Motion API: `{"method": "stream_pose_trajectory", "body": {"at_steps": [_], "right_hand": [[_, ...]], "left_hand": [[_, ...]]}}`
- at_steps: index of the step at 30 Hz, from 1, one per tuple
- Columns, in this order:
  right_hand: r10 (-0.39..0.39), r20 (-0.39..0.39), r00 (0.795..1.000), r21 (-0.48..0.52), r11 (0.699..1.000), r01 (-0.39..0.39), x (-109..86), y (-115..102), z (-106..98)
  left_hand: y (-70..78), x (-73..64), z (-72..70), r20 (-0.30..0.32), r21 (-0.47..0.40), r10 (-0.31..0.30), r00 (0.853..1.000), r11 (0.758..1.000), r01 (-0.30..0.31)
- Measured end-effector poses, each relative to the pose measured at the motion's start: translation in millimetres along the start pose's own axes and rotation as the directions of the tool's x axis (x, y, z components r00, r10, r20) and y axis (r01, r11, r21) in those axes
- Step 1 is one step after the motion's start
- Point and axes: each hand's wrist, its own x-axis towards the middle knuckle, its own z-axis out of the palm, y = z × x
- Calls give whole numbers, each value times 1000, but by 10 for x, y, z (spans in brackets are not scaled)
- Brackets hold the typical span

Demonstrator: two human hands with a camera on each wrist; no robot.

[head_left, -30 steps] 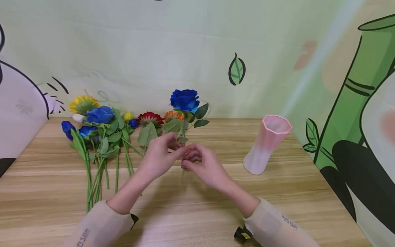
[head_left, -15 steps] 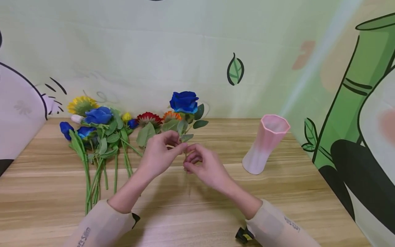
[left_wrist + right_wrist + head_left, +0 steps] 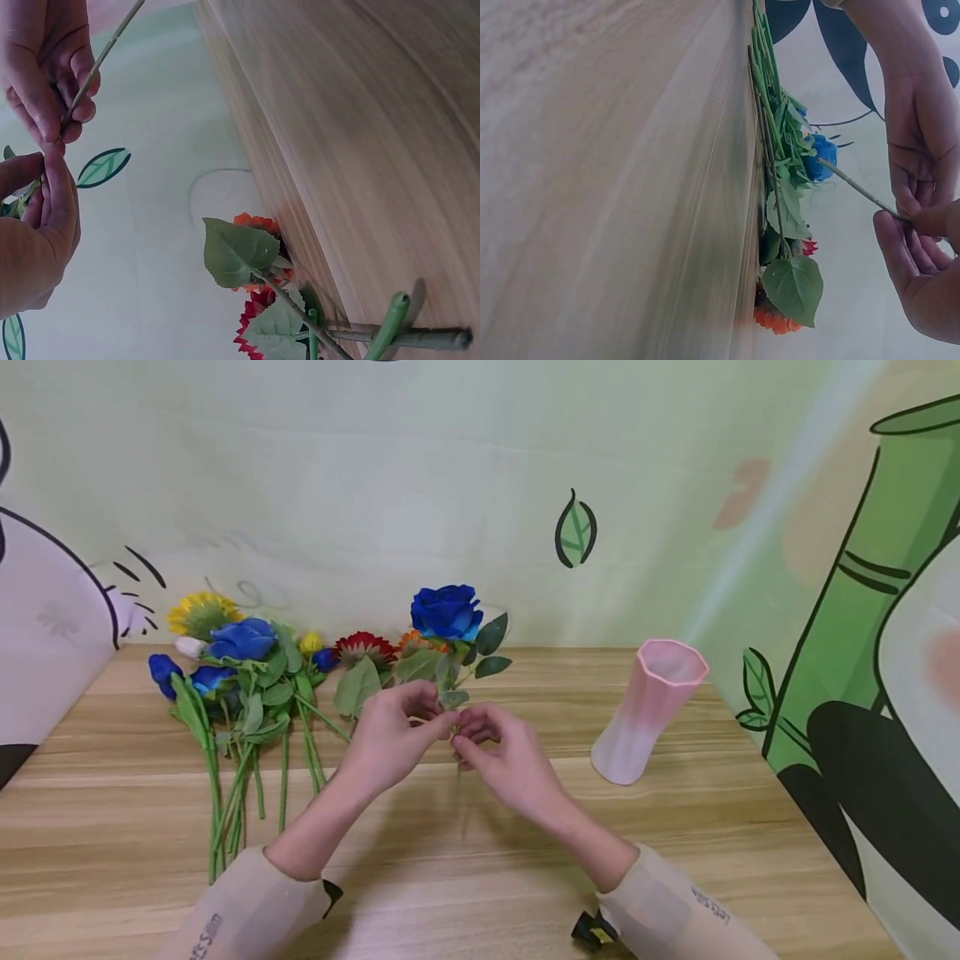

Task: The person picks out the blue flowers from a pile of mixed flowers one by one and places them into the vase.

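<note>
A blue rose with dark green leaves stands upright above the table, held by its thin stem between both hands. My left hand pinches the stem just under the lowest leaves. Right beside it, my right hand pinches the same stem slightly lower, the fingertips of both hands nearly touching. In the left wrist view the bare lower stem sticks out past the right hand's fingers. The right wrist view shows the stem's cut end pointing away from the hands.
Left of the hands lies a pile of flowers: a yellow sunflower, blue roses, a red flower and others, green stems toward me. A pink-and-white vase stands upright at the right. Behind the wooden table hangs a printed backdrop.
The blue rose has sunk slightly. My right hand has shifted a little to the right along with the stem, its fingers changing their hold. The left hand stays nearly in place.
</note>
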Motion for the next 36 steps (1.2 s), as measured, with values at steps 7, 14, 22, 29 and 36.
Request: {"method": "stream_pose_trajectory", "body": {"at_steps": [7, 14, 22, 29, 36], "right_hand": [[8, 10, 1000, -5, 1000, -8, -10, -13, -22], [7, 11, 1000, -15, 1000, -7, -15, -3, -39], [-9, -4, 1000, -40, 999, 9, -1, 17, -75], [-18, -44, 999, -132, 991, 12, 7, 18, -179], [-23, -90, 996, -229, 973, 2, 11, 34, -315]], "left_hand": [[-5, -9, 6, 11, 5, 6, 1000, 1000, -6], [-2, -14, 10, 23, 4, 23, 999, 1000, -23], [-29, -16, -7, 64, 6, 17, 998, 1000, -18], [-123, -2, -94, 86, 22, 4, 996, 1000, -5], [-199, -24, -224, 127, 113, -88, 988, 991, 74]]}}
